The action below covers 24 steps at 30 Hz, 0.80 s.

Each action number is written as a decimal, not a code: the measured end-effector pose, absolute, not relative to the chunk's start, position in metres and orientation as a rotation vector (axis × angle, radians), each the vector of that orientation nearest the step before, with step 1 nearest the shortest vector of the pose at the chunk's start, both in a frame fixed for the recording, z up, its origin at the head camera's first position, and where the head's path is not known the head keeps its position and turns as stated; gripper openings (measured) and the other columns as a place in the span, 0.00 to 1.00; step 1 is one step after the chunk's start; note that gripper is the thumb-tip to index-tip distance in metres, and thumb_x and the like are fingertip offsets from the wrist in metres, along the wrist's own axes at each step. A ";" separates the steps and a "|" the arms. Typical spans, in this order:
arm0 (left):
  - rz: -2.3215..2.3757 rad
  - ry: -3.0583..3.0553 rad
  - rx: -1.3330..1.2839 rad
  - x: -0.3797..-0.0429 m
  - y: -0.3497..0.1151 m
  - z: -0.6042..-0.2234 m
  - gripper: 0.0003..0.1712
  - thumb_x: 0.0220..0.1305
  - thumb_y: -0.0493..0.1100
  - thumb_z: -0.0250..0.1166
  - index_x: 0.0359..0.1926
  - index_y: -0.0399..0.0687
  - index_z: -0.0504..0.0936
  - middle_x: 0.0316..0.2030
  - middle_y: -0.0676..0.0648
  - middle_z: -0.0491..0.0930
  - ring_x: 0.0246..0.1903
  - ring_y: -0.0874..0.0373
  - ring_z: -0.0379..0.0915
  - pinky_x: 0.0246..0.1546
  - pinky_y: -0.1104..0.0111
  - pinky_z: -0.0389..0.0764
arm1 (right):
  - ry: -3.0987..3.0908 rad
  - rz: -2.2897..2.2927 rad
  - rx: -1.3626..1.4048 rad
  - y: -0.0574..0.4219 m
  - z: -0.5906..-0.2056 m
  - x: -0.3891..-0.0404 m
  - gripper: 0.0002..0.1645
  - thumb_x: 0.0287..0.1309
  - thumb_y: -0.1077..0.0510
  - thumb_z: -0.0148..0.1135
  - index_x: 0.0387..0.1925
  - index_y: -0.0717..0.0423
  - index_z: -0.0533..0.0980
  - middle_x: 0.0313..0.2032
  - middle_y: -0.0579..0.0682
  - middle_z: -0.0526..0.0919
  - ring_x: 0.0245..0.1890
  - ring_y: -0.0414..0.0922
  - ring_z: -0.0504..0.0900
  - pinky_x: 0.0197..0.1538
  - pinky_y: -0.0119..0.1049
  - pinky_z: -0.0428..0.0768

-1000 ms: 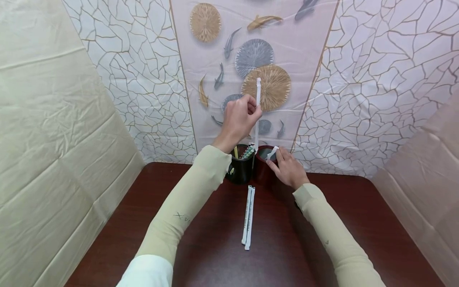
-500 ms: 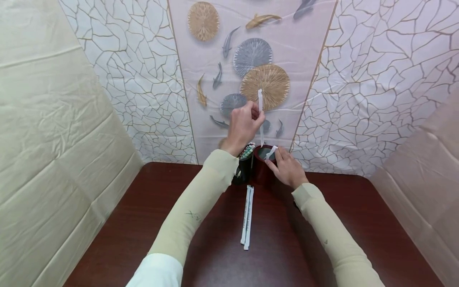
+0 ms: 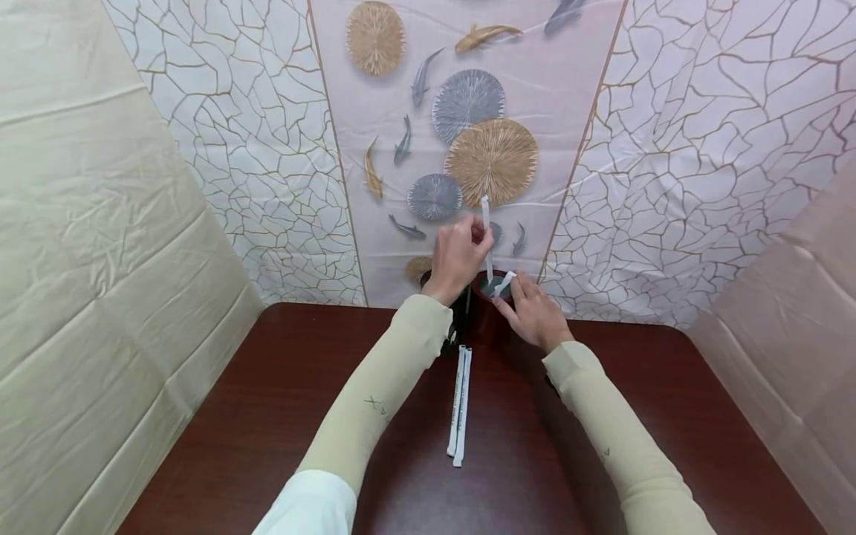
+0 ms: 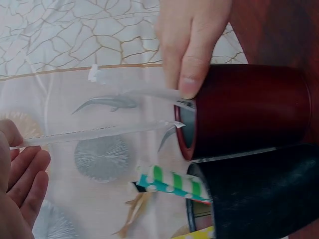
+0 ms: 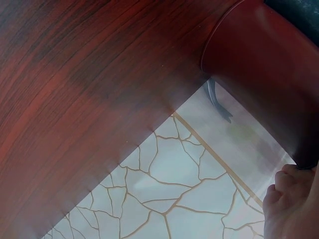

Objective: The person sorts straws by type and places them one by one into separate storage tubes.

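My left hand pinches a white paper-wrapped straw near its middle and holds it almost upright. In the left wrist view, the straw's far end is at the mouth of a dark red cup. My right hand grips the cup's rim from the right. Its thumb lies beside a second wrapped straw that leans out of the cup. Left of it stands a black cup with green-striped paper straws in it, mostly behind my left hand in the head view.
Two wrapped straws lie side by side on the dark wooden table, in front of the cups. A patterned cloth hangs behind the table, and plain cloth stands at the sides.
My left hand has moved down and slightly right, lowering the wrapped straw from above the cups to the red cup's mouth. The right hand stays at the rim.
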State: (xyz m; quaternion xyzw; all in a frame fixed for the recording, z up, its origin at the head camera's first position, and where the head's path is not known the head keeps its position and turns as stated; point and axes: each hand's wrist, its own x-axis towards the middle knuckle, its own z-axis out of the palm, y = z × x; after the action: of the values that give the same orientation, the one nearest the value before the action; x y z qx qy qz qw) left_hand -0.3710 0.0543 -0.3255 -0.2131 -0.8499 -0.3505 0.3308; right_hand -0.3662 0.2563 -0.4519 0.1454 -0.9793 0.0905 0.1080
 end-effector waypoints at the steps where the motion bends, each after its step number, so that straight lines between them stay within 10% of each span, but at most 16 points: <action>1: -0.902 -2.238 -0.563 -0.371 0.055 -0.328 0.06 0.71 0.43 0.67 0.39 0.46 0.87 0.35 0.51 0.92 0.35 0.59 0.89 0.40 0.67 0.85 | -2.880 0.264 0.428 0.256 -0.452 -0.366 0.52 0.81 0.29 0.33 0.82 0.68 0.51 0.83 0.69 0.50 0.82 0.66 0.56 0.78 0.63 0.65; 10: -0.814 -2.420 -0.546 -0.370 0.045 -0.336 0.23 0.70 0.52 0.70 0.54 0.37 0.86 0.47 0.43 0.91 0.46 0.48 0.89 0.51 0.61 0.88 | -2.888 0.255 0.418 0.256 -0.452 -0.366 0.53 0.81 0.29 0.33 0.83 0.67 0.47 0.83 0.67 0.48 0.82 0.66 0.55 0.79 0.63 0.65; 24: -0.720 -2.468 -0.606 -0.339 0.006 -0.305 0.16 0.68 0.46 0.69 0.44 0.36 0.87 0.36 0.44 0.90 0.40 0.46 0.88 0.46 0.57 0.88 | -2.888 0.271 0.417 0.255 -0.453 -0.368 0.54 0.81 0.28 0.32 0.83 0.67 0.46 0.84 0.67 0.48 0.82 0.67 0.55 0.78 0.64 0.64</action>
State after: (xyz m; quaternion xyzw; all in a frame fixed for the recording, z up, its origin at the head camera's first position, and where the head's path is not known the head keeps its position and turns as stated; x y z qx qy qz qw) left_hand -0.3392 0.0055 -0.3049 -0.2222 -0.9053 -0.2642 0.2476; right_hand -0.3677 0.2550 -0.4528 0.1414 -0.9801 0.0919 0.1051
